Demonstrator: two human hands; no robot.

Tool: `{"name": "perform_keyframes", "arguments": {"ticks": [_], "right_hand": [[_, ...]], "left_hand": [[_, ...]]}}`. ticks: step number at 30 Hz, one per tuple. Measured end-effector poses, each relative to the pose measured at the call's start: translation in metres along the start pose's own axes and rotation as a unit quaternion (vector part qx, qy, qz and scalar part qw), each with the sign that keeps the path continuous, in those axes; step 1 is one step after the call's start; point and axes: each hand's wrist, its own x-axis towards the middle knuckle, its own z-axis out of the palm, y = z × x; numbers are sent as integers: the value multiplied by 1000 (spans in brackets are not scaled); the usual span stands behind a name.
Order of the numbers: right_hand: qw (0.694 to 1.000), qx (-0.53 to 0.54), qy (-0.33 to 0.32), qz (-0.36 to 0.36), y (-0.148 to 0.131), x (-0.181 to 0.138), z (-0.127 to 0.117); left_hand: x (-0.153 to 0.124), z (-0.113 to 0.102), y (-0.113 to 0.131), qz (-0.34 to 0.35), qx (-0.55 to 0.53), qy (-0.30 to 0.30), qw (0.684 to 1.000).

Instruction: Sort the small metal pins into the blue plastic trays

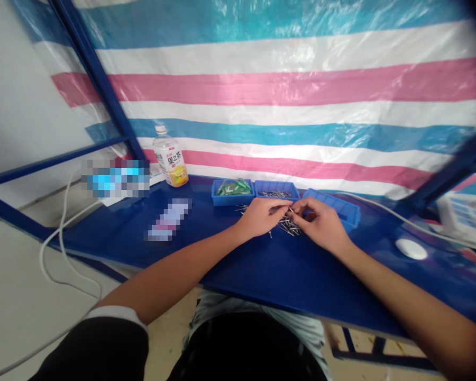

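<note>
Both my hands meet over a loose pile of small metal pins (289, 226) on the blue table (285, 275). My left hand (258, 216) rests palm down with its fingers curled and pinched at the pile. My right hand (316, 221) is also curled, its fingertips pinching a thin metal pin next to the left fingertips. Behind the hands stand three blue trays: one with green parts (232, 191), one with metal pins (276, 190), and one (335, 209) partly hidden by my right hand.
A bottle of yellow drink (170, 162) stands at the back left. A blurred flat object (168, 220) lies left of the hands. A white round object (411, 248) sits at the right. White cables (63, 233) run off the left edge. A striped tarp (285, 90) hangs behind.
</note>
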Motion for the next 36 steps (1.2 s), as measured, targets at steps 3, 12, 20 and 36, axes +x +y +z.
{"name": "perform_keyframes", "arguments": {"ticks": [3, 12, 20, 36], "right_hand": [[999, -2, -26, -19, 1, 0, 1], [1000, -2, -2, -9, -2, 0, -2], [999, 10, -2, -30, -3, 1, -2], [998, 0, -63, 16, 2, -1, 2]], "left_hand": [[1, 0, -1, -5, -24, 16, 1000], [5, -4, -3, -104, -105, 64, 987], [4, -2, -8, -63, -114, 39, 991], [4, 0, -6, -54, -153, 30, 986]]}}
